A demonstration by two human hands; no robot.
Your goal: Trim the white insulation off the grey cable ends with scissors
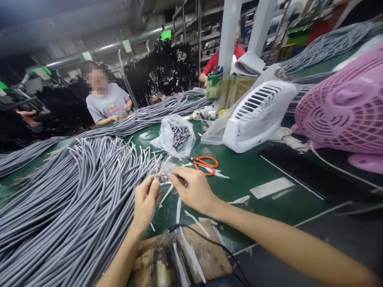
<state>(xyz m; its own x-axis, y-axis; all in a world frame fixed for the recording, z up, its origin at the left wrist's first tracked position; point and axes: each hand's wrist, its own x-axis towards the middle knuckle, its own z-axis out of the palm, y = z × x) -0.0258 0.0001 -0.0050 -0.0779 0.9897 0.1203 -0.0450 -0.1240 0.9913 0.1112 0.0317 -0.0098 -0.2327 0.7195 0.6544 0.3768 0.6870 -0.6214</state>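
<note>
our left hand [147,199] is pinched narrow, thumb against fingers, around a grey cable end [159,177] at the near tips of the big heap. our right hand [191,189] meets it from the other side, thumb and forefinger drawn close at that same end; the spot is small and blurred, so we cannot tell whether these fingertips grip it or only touch it.

to our left, the heap of grey cables [68,199] spreads over the green table [230,189], many with pale stripped ends pointing toward the middle. just beyond our hands sit scissors [196,161] with orange handles, and behind them a clear plastic bag [164,137] holding short dark tubes [180,135]. white strips [191,255] lie scattered about, some across a stained wooden board [214,261] below our hands, where a black cord [206,236] also curves.

to our right stand a white fan [245,131] and, farther over, a pink fan [344,103], with a dark flat panel [311,171] in front of them. a green can [214,85] holding pens is by the post. across the table we see a person in a grey shirt [107,101], both hands near the cables, and another person in red [211,63], partly hidden by the post.
</note>
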